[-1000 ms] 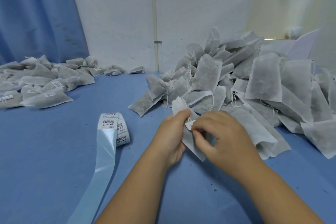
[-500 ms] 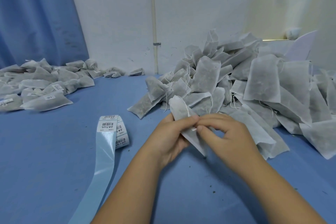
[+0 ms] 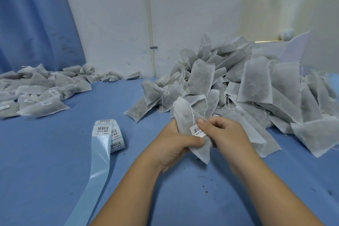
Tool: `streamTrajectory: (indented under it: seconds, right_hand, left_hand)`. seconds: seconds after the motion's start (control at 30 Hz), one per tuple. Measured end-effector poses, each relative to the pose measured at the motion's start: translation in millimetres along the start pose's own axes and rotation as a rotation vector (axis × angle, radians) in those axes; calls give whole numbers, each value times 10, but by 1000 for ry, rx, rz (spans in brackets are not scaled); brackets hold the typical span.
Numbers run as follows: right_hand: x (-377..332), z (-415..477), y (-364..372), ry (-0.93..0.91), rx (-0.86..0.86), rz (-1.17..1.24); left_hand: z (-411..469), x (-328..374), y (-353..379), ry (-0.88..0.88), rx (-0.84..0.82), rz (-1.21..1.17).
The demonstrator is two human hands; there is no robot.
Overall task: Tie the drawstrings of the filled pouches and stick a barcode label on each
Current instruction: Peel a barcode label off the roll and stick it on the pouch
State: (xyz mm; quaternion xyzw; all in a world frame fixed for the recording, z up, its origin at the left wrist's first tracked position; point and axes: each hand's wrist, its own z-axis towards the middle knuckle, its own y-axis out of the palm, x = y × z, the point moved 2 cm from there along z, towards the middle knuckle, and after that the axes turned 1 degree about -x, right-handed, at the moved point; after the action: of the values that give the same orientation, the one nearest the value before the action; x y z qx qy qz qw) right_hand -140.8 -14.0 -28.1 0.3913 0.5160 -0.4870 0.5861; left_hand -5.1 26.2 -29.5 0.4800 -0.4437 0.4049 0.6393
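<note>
- Both hands hold one filled pouch [image 3: 183, 115] above the middle of the table [image 3: 55, 180], just in front of the heap on the right
- Left hand [image 3: 172, 145] grips the pouch from the left, fingers curled behind it and the thumb laid across its lower half
- Right hand [image 3: 227, 134] pinches the pouch from the right: its thumb presses the top edge of a barcode label [image 3: 198, 131] against the pouch's front, and the other fingers curl behind
- Half a second ago no label showed on the pouch and the fingertips of both hands met at its middle; now the label lies on its face, bars showing, and the pouch stands more upright
- A white drawstring [image 3: 193, 115] hangs down the front of the pouch as far as the label
- Heap of unlabelled pouches [image 3: 256, 86] fills the far right part of the table, up against the wall [image 3: 183, 5], as it did before
- Labelled pouches [image 3: 44, 104] lie spread along the far left edge, below the blue curtain [image 3: 33, 14], unchanged
- Roll of barcode labels [image 3: 114, 134] sits on the table left of the hands, where it was a second ago
- Its pale blue backing strip [image 3: 95, 170] trails from the roll to the near edge
- Dark crumbs [image 3: 206, 191] dot the blue surface near the right forearm
</note>
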Motion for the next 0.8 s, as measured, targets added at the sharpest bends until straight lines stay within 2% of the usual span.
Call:
streamTrajectory:
  seconds: [0.17, 0.23, 0.37, 0.53, 0.67, 0.8]
  right_hand:
    - [13, 16, 31, -48, 82, -26]
    - [7, 21, 41, -73, 53, -40]
    - [17, -10, 95, -35, -68, -32]
    - [0, -45, 160, 6, -159, 62]
    - [-103, -8, 382, 59, -245, 156]
    - [-314, 125, 815, 54, -298, 162]
  left_hand:
    - [44, -22, -26, -23, 153, -92]
    - [75, -13, -41, -15, 224, -71]
    - [85, 82, -46, 0, 345, 136]
    - [-34, 320, -136, -59, 360, 405]
    - [-224, 586, -332, -126, 353, 300]
    - [-485, 864, -635, -54, 425, 219]
